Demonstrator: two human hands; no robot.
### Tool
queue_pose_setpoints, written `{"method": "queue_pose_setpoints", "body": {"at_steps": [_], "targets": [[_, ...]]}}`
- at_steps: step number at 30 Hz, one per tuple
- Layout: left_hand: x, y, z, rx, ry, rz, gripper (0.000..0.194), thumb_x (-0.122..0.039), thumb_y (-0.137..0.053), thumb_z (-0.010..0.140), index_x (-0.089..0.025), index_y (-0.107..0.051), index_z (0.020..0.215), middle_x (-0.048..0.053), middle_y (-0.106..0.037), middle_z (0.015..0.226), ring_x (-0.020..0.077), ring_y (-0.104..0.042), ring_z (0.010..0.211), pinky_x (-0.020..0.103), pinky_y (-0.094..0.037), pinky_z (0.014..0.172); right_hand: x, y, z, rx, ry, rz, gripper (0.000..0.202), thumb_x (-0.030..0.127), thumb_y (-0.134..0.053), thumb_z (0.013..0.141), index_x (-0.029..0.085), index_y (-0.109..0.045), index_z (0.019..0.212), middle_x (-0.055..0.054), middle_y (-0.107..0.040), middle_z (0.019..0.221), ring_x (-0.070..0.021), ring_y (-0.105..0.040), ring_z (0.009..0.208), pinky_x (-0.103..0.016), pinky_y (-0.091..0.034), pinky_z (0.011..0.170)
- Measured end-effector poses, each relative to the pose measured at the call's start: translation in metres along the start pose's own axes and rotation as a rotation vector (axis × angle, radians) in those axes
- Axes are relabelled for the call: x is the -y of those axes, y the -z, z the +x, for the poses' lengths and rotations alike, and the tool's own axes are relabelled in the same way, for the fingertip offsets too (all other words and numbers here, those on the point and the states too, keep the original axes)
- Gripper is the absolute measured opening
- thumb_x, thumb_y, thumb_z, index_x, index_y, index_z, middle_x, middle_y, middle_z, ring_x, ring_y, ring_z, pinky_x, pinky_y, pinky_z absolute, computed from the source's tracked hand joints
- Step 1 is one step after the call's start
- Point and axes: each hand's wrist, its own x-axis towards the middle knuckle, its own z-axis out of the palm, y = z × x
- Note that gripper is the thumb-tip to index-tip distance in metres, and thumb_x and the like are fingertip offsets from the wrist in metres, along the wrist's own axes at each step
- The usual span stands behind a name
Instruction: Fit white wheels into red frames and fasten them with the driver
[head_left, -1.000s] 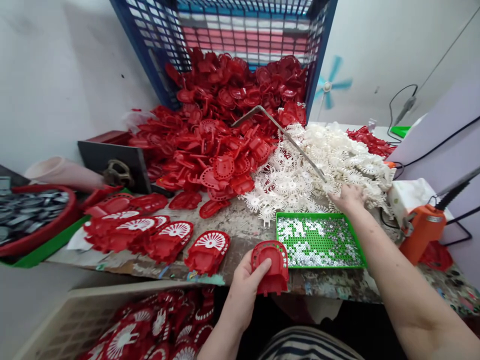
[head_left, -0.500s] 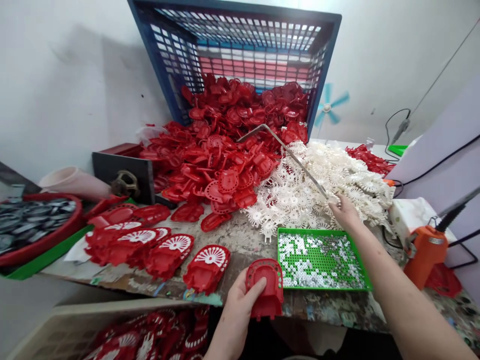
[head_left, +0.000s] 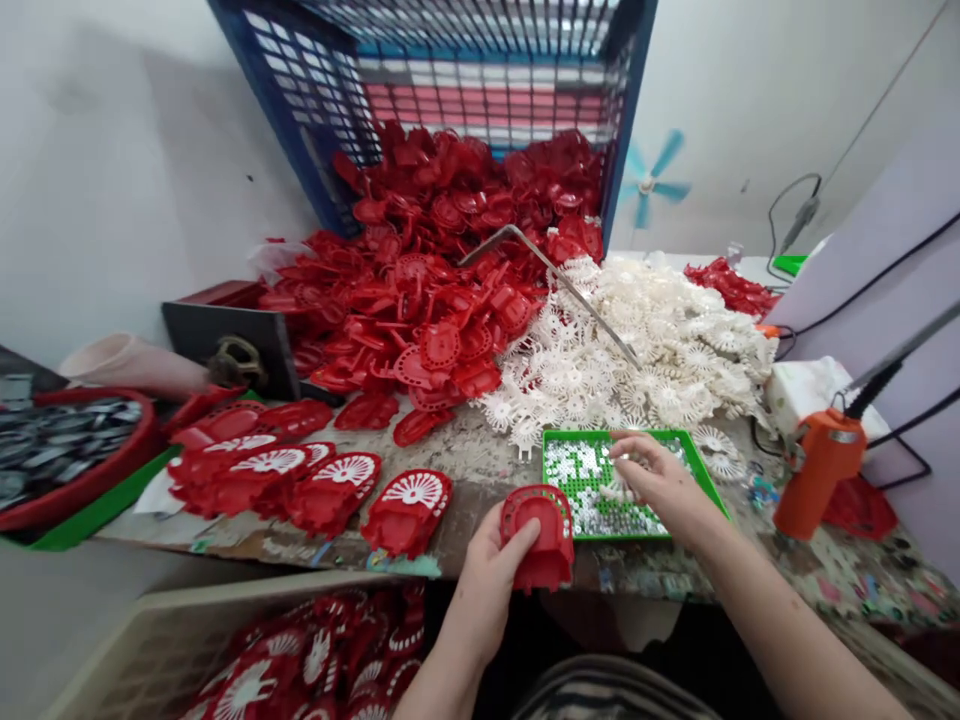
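Note:
My left hand (head_left: pixel 499 560) grips a red plastic shell (head_left: pixel 538 545), thumb pressed on its face; a row of holes runs round the shell's curved top. Over the green tray (head_left: pixel 712 487), my right hand (head_left: pixel 660 480) has its fingers curled round a white fan-shaped plastic piece (head_left: pixel 619 490), partly hidden by the hand. Small shiny washers (head_left: pixel 570 465) lie scattered in that tray. Left of my left hand, a red shell with a white fan insert (head_left: pixel 409 510) rests on the bench, with several similar ones beyond it.
A blue crate (head_left: pixel 292 120) tipped on its side spills red shells (head_left: pixel 442 290) onto the bench. White fan pieces (head_left: pixel 637 330) are heaped right of them, under a bent metal rod (head_left: pixel 577 295). An orange electric screwdriver (head_left: pixel 817 470) stands at right. Below the bench edge sits a beige crate (head_left: pixel 135 640).
My right hand has come back from the white heap to above the green tray, bringing a white piece. My left hand still holds the red shell, a little higher. The view has shifted slightly.

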Motion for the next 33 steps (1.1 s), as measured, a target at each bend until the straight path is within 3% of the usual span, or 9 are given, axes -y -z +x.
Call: {"method": "queue_pose_setpoints", "body": {"at_steps": [4,7,11,15,20,23,26,29,33], "targets": [[0.007,-0.008,0.001,-0.058,-0.026,0.031,0.054,-0.036,-0.086,0.062,-0.013,-0.067,0.107,0.009,-0.077,0.098,0.0192,-0.071,0.081,0.029,-0.056,0.075,0.008,-0.029,-0.013,0.049,0.079,0.006,0.007,0.023,-0.063,0.080,0.018,-0.065,0.076,-0.010,-0.059,0.108,-0.0207,-0.059,0.101,-0.037,-0.051,0.090],[0.008,-0.009,0.003,-0.078,-0.041,0.082,0.056,-0.036,-0.087,0.060,-0.013,-0.065,0.107,0.007,-0.076,0.097,0.0186,-0.070,0.082,0.029,-0.056,0.077,0.011,-0.037,-0.017,0.073,0.114,0.005,0.009,0.023,-0.069,0.080,0.017,-0.063,0.076,-0.007,-0.057,0.097,-0.0193,-0.058,0.099,-0.039,-0.047,0.098],[0.002,-0.007,0.005,-0.169,-0.071,0.054,0.056,-0.035,-0.090,0.054,-0.013,-0.066,0.100,0.003,-0.076,0.088,0.0158,-0.069,0.076,0.026,-0.056,0.073,0.013,-0.034,-0.030,0.172,0.084,0.042,0.032,0.023,-0.080,0.070,0.015,-0.063,0.096,-0.012,-0.048,0.122,-0.0194,-0.059,0.100,-0.037,-0.054,0.089],[-0.004,-0.004,0.008,-0.170,-0.027,0.017,0.060,-0.033,-0.091,0.052,-0.013,-0.066,0.103,0.004,-0.076,0.089,0.0174,-0.069,0.075,0.029,-0.057,0.075,0.009,-0.035,-0.044,0.365,0.048,0.195,0.042,0.008,-0.070,0.073,0.016,-0.058,0.112,-0.015,-0.034,0.142,-0.0110,-0.064,0.086,-0.028,-0.060,0.072],[-0.004,-0.005,0.008,-0.178,-0.011,0.012,0.059,-0.033,-0.092,0.050,-0.013,-0.067,0.101,0.004,-0.077,0.091,0.0178,-0.070,0.079,0.028,-0.056,0.077,0.005,-0.035,-0.042,0.293,0.168,0.098,0.022,0.010,-0.071,0.077,0.019,-0.066,0.097,-0.008,-0.059,0.114,-0.0168,-0.061,0.103,-0.027,-0.055,0.081],[-0.005,-0.004,0.006,-0.169,0.017,0.034,0.059,-0.033,-0.092,0.049,-0.013,-0.068,0.099,0.004,-0.077,0.088,0.0164,-0.069,0.077,0.025,-0.056,0.074,0.005,-0.028,-0.034,0.251,0.163,0.068,0.009,0.025,-0.070,0.085,0.019,-0.066,0.089,-0.002,-0.063,0.089,-0.0145,-0.062,0.086,-0.027,-0.051,0.078],[-0.008,-0.004,0.002,-0.101,0.063,0.057,0.059,-0.034,-0.091,0.052,-0.014,-0.069,0.102,0.005,-0.077,0.092,0.0189,-0.071,0.079,0.027,-0.057,0.074,0.004,-0.022,-0.030,0.206,0.122,0.074,0.019,0.036,-0.055,0.096,0.020,-0.063,0.097,0.003,-0.057,0.069,-0.0122,-0.058,0.066,-0.024,-0.046,0.066],[-0.008,-0.008,-0.004,0.006,0.099,0.090,0.063,-0.032,-0.090,0.055,-0.016,-0.068,0.112,0.009,-0.076,0.106,0.0255,-0.071,0.097,0.031,-0.057,0.083,0.005,-0.021,-0.029,0.183,0.089,0.108,0.028,0.038,-0.050,0.098,0.019,-0.056,0.119,0.004,-0.056,0.068,-0.0121,-0.059,0.062,-0.024,-0.045,0.061],[-0.001,-0.013,-0.007,0.054,0.066,0.135,0.069,-0.026,-0.091,0.055,-0.018,-0.065,0.118,0.009,-0.074,0.115,0.0256,-0.069,0.106,0.030,-0.057,0.087,0.011,-0.029,-0.033,0.215,0.112,0.043,0.026,0.036,-0.053,0.097,0.021,-0.060,0.116,0.002,-0.061,0.073,-0.0129,-0.059,0.066,-0.024,-0.046,0.063]]}}
